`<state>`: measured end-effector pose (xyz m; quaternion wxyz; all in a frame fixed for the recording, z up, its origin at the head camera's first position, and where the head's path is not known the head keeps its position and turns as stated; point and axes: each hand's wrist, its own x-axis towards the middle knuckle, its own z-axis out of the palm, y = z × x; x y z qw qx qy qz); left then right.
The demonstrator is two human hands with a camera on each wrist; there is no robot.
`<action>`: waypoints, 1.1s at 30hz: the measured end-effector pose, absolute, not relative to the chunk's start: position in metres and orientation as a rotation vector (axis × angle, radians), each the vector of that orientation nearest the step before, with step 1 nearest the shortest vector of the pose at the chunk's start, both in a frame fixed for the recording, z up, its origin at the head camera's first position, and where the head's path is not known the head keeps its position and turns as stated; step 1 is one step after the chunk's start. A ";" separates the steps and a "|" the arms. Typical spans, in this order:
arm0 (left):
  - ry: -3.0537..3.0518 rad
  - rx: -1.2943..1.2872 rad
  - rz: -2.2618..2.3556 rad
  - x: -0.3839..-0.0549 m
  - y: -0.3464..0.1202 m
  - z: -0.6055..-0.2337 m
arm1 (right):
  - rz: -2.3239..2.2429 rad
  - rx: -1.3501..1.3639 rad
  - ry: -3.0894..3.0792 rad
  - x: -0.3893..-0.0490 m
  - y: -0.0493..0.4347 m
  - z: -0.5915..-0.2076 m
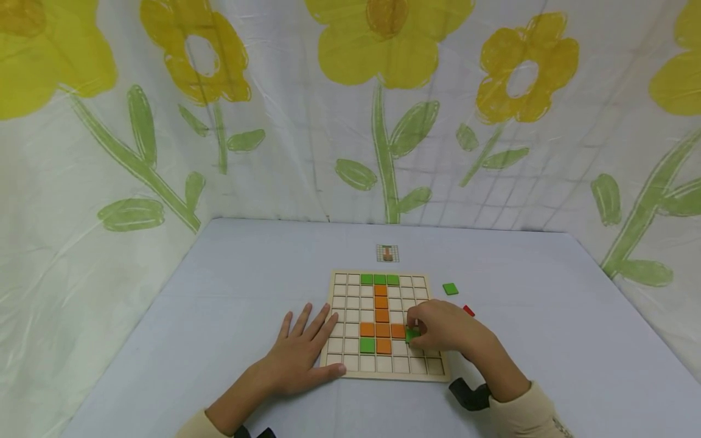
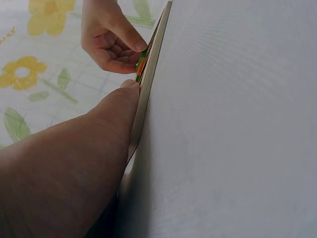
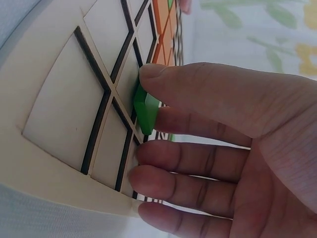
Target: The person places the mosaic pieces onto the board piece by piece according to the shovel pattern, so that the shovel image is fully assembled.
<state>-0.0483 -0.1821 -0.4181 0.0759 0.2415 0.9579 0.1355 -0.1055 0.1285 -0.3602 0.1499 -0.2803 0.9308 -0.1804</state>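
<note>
A wooden grid board (image 1: 369,364) lies on the table. Three green tiles (image 1: 380,280) sit side by side in its far row. Orange tiles (image 1: 381,302) form a column below them, with a short crossing row nearer the front. One more green tile (image 1: 367,345) lies left of the lowest orange one. My right hand (image 1: 446,325) pinches a green tile (image 3: 145,111) between thumb and index finger, tilted against the board right of the orange row. With fingers spread, my left hand (image 1: 296,362) rests at the board's left edge, its thumb on the front left corner.
Beyond the board lies a small picture card (image 1: 387,253) with a gridded pattern. A loose green tile (image 1: 451,289) and a red piece (image 1: 468,311), partly hidden by my right hand, lie to the right. A flower-printed curtain (image 1: 290,152) hangs behind the table.
</note>
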 end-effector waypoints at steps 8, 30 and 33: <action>2.851 0.724 0.423 -0.047 -0.182 -0.417 | -0.532 -0.837 2.656 -0.106 0.131 -0.362; 2.882 0.728 0.381 -0.049 -0.182 -0.416 | -0.566 -0.839 2.652 -0.113 0.140 -0.359; 2.879 0.727 0.381 -0.049 -0.182 -0.416 | -0.559 -0.857 2.635 -0.113 0.138 -0.362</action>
